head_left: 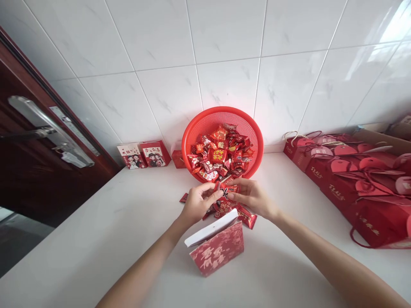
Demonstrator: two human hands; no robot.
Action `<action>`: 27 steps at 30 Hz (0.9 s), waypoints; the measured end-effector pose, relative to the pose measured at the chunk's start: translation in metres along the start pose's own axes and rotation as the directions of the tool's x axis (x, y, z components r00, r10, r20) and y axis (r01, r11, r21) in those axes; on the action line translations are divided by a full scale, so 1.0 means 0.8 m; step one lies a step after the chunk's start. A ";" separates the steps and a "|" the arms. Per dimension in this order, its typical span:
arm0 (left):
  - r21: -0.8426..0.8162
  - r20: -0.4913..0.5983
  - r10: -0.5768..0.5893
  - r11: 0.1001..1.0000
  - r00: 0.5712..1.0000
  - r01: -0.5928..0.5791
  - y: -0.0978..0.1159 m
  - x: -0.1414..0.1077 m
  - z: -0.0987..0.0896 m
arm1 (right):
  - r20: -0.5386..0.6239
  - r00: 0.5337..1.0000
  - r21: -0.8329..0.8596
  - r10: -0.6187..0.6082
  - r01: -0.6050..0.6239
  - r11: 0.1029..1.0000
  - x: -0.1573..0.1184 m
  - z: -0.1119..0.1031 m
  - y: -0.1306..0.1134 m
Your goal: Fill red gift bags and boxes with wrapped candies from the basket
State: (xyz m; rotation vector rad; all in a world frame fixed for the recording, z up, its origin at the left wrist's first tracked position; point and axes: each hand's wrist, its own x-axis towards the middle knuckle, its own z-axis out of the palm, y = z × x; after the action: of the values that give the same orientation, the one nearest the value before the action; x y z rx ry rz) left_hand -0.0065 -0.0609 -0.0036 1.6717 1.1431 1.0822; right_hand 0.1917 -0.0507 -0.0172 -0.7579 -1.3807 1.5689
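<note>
Both my left hand (201, 201) and my right hand (252, 197) pinch a red wrapped candy (224, 191) between them, thumbs toward me. Black lettering shows on its wrapper. Below it, several red candy packets (245, 217) lie loose on the counter, partly covered by my hands. Nearer to me stands a red paper gift box (220, 250) with pale lettering, its white flap (213, 229) raised at the top. Just behind my hands, a red plastic basket (257, 128) leans toward me, full of mixed wrapped candies (218, 154).
Two small red and white boxes (155, 155) with cartoon figures stand by the tiled wall at left, with another red box (178, 157) beside the basket. Many red gift boxes with cord handles (337, 194) line the right side. A dark door (32, 141) is at left.
</note>
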 end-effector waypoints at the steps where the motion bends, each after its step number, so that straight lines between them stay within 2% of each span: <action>1: 0.045 0.003 0.019 0.999 1.000 -0.019 0.002 0.000 -0.002 | 0.010 1.000 -0.030 -0.014 0.014 0.999 0.000 0.000 -0.003; 4: 0.130 0.014 0.061 0.990 0.998 -0.062 0.006 -0.001 -0.006 | 0.065 0.996 -0.169 -0.066 0.076 0.983 -0.003 0.000 -0.016; 6: 0.111 0.055 0.067 0.991 0.996 -0.073 0.008 -0.003 -0.007 | 0.086 0.993 -0.276 -0.086 0.106 0.955 -0.004 -0.002 -0.025; 8: 0.039 0.110 0.050 0.998 0.993 -0.055 0.009 -0.004 -0.010 | 0.046 0.992 -0.331 -0.116 0.125 0.935 -0.004 -0.007 -0.033; 11: -0.018 0.217 -0.039 0.999 0.975 0.044 0.015 -0.005 -0.018 | -0.087 0.984 -0.256 -0.155 0.128 0.958 -0.002 -0.019 -0.038; 13: -0.003 0.382 -0.117 0.992 0.917 0.127 0.023 -0.008 -0.023 | -0.170 0.975 -0.182 -0.145 0.114 0.977 0.001 -0.026 -0.037; 15: 0.023 0.561 -0.157 0.984 0.813 0.174 0.031 -0.013 -0.024 | -0.226 0.966 -0.145 -0.125 0.093 0.985 0.002 -0.031 -0.035; 17: 0.053 0.656 -0.162 0.984 0.737 0.170 0.034 -0.020 -0.019 | -0.238 0.966 -0.130 -0.105 0.075 0.989 0.003 -0.031 -0.033; 23: 0.136 0.735 -0.131 0.990 0.665 0.044 0.019 -0.033 0.003 | -0.214 0.973 -0.115 -0.087 0.063 0.991 0.004 -0.027 -0.027; 25: 0.149 0.715 -0.136 0.988 0.685 0.041 0.014 -0.031 0.005 | -0.215 0.973 -0.122 -0.086 0.060 0.991 0.004 -0.027 -0.025; 26: 0.154 0.675 -0.136 0.987 0.725 0.042 0.012 -0.029 0.005 | -0.214 0.973 -0.128 -0.087 0.060 0.990 0.005 -0.027 -0.024; 27: 0.167 0.609 -0.129 0.985 0.782 0.033 0.009 -0.026 0.005 | -0.213 0.973 -0.133 -0.087 0.060 0.989 0.005 -0.027 -0.023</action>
State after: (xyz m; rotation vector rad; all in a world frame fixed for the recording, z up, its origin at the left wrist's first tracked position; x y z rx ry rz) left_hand -0.0052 -0.0836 -0.0023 1.8737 0.8526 0.3291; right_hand 0.2133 -0.0379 -0.0029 -0.9161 -1.3383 1.3081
